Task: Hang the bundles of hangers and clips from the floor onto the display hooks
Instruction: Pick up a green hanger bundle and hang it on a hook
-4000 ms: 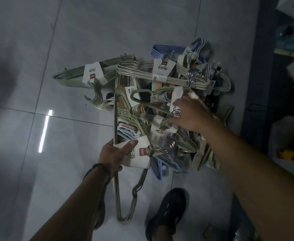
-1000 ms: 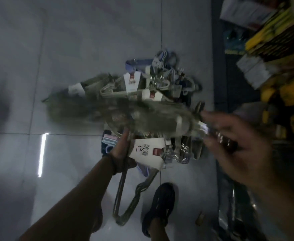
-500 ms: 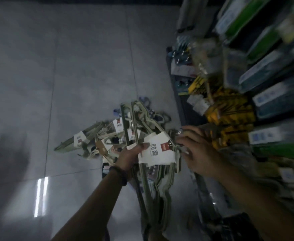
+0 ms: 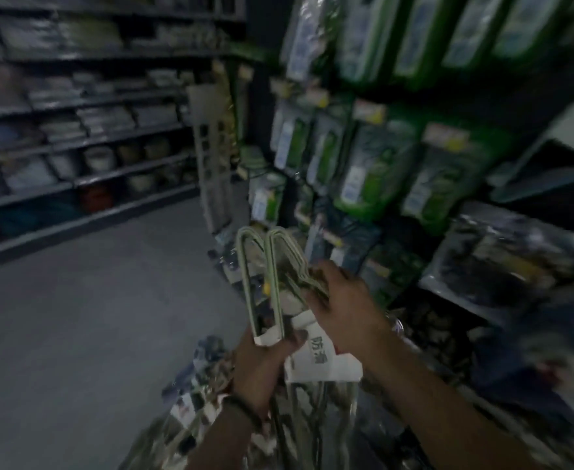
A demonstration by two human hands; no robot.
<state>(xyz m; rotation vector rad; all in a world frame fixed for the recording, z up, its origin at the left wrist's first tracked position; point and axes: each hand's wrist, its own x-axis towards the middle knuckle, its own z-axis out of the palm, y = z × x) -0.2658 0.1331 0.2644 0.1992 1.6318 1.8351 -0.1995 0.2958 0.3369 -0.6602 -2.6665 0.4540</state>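
Note:
I hold a bundle of pale green hangers (image 4: 275, 266) upright in front of me, a white paper label (image 4: 323, 359) wrapped round its middle. My left hand (image 4: 262, 364) grips the bundle at the label, thumb across the front. My right hand (image 4: 340, 300) holds the hook end of the bundle from the right, fingers curled over the wires. More hanger bundles (image 4: 197, 401) lie blurred on the floor below my arms. The display hooks on the rack to the right are hidden behind hanging packets.
A dark display rack (image 4: 380, 157) with green hanging packets fills the right side, close to my hands. Bagged goods (image 4: 502, 259) sit on a shelf at right. Shelves of stacked wares (image 4: 75, 117) line the far left wall across a grey tiled floor (image 4: 85, 317).
I have lifted the hanger bundle off the floor pile and my view has swung up from the floor to the display rack. Both hands have stayed on the bundle.

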